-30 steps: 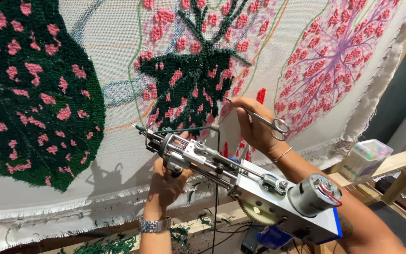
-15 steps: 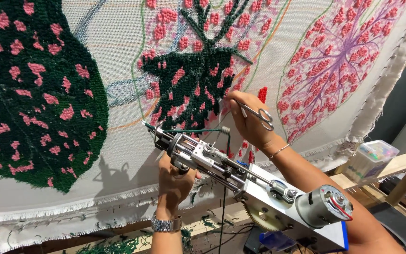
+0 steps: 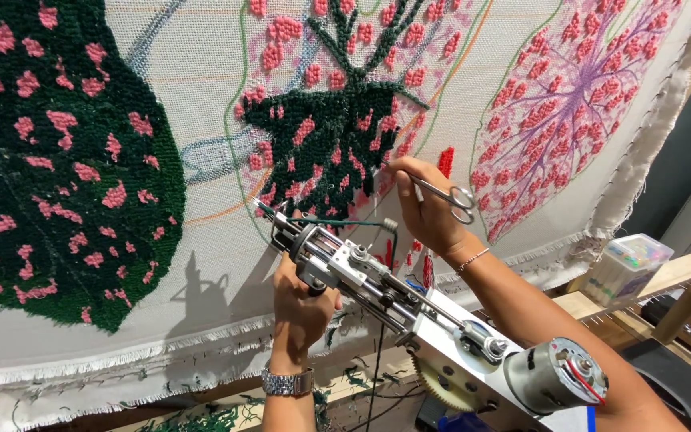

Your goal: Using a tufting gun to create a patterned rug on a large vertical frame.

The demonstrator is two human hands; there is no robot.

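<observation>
Since before, right hand [image 3: 429, 212] moves up with pinched scissors [image 3: 441, 192]; left hand [image 3: 301, 308] grips tufting gun [image 3: 409, 320] near canvas [image 3: 201, 120] lower edge.

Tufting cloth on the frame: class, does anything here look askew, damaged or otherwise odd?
Nothing looks damaged. The backing cloth has frayed lower edges, and green yarn scraps litter the area below it. The left hand grips the tufting gun, its tip at the cloth; the right hand holds small scissors against the dark green tufted shape.
</observation>
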